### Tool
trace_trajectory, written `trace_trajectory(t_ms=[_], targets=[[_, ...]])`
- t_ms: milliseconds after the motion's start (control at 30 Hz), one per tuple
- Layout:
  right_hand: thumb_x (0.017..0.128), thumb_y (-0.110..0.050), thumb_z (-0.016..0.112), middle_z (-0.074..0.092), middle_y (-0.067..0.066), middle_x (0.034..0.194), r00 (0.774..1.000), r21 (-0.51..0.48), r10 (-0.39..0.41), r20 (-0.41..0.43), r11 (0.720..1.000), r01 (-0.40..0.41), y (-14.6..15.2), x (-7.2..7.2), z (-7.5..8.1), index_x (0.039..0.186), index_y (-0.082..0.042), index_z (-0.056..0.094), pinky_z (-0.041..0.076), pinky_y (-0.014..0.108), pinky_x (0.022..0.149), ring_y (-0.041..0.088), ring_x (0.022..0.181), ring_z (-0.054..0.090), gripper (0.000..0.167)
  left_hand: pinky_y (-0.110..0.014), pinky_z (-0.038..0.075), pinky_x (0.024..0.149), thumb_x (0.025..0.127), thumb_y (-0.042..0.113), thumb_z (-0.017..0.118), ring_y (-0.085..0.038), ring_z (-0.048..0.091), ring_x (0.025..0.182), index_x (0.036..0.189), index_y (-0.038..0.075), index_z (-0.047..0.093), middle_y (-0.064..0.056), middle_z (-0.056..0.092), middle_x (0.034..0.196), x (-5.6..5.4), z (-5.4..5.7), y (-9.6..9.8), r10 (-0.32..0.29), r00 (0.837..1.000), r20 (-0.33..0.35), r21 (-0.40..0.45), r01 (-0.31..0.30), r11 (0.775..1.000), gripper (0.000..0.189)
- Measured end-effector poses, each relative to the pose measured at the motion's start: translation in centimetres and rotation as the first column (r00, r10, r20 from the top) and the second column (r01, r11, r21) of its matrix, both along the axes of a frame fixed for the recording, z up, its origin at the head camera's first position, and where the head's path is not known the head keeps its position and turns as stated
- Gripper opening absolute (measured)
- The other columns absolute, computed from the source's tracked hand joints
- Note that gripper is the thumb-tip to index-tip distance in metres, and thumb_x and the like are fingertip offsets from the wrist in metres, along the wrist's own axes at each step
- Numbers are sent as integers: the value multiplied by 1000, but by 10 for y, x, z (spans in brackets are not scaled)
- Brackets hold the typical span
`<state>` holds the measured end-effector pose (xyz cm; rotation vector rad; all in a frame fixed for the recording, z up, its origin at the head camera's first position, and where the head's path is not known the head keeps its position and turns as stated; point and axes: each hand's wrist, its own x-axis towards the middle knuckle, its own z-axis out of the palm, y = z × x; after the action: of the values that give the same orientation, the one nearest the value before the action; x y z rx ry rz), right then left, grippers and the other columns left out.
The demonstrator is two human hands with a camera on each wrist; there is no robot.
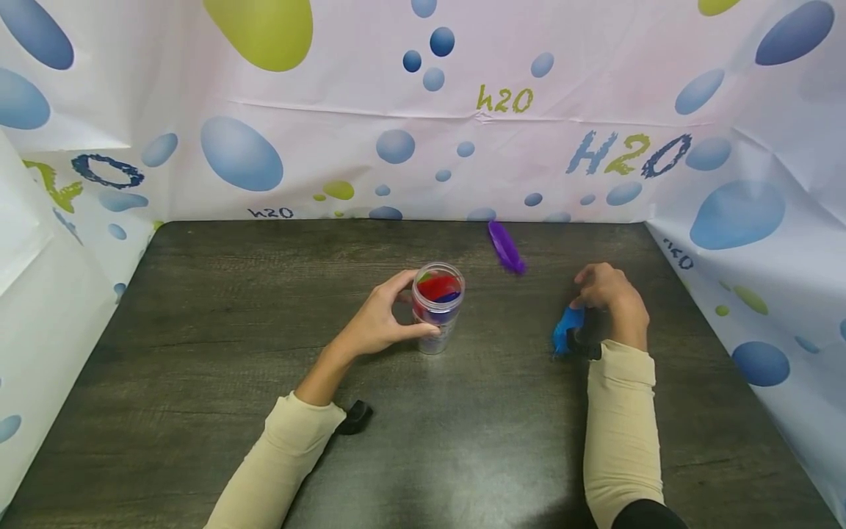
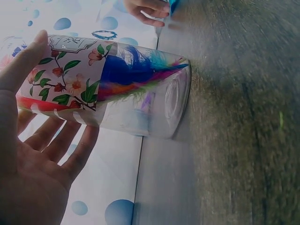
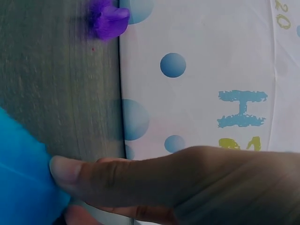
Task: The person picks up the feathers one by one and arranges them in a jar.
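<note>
My left hand (image 1: 383, 316) grips a clear plastic jar (image 1: 432, 338) around its upper part, thumb on the near side. Red, blue and green feathers (image 1: 438, 286) show through its open top. In the left wrist view the jar (image 2: 140, 117) has a floral label (image 2: 70, 79), and several coloured feathers (image 2: 136, 75) lean inside it. Off to the right, my right hand (image 1: 611, 294) pinches a bright blue feather (image 1: 567, 330) between thumb and fingers. That blue feather (image 3: 28, 173) fills the lower left of the right wrist view, the thumb at its edge.
A purple feather (image 1: 507, 250) lies near the back edge of the dark wooden table (image 1: 231, 294), between jar and right hand. Behind and at both sides hangs a white sheet (image 1: 344, 95) printed with blue and green drops.
</note>
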<state>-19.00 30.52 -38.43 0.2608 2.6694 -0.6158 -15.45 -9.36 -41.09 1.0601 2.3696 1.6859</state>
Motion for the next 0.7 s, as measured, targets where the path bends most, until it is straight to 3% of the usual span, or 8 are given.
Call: trace_trajectory(t_ms=[200, 500, 600, 700], targets=[[88, 1, 77, 63, 31, 114, 1000, -21, 4, -10, 1000, -4, -1, -1, -1, 133, 11, 53, 57, 48, 76, 40, 94, 68, 51, -43, 56, 101, 80, 7, 89, -29, 59, 126, 146, -2, 51, -16, 61, 139, 0, 0, 0, 0, 1000, -2, 2, 0, 1000, 78], [89, 3, 74, 61, 24, 104, 1000, -32, 6, -2, 999, -6, -2, -3, -1, 132, 9, 54, 53, 38, 67, 32, 82, 64, 48, -42, 56, 100, 80, 7, 89, -28, 60, 125, 146, -1, 51, -15, 61, 139, -1, 1, 1, 1, 1000, 6, 3, -1, 1000, 77], [89, 4, 72, 61, 21, 98, 1000, -50, 15, 7, 999, -14, -2, -4, -1, 131, 8, 55, 51, 36, 65, 28, 78, 62, 46, -43, 56, 100, 82, 16, 90, -28, 60, 124, 146, -1, 51, -15, 62, 138, -2, 1, 0, -1, 1000, 7, 10, 1, 1000, 77], [88, 5, 70, 61, 22, 100, 999, -64, 37, -3, 997, -37, -1, -5, -2, 129, 8, 56, 52, 35, 64, 27, 76, 62, 44, -43, 56, 100, 84, 38, 88, -28, 61, 122, 146, 0, 51, -15, 62, 137, -2, 0, 0, 1, 1000, 10, 14, -1, 1000, 82]])
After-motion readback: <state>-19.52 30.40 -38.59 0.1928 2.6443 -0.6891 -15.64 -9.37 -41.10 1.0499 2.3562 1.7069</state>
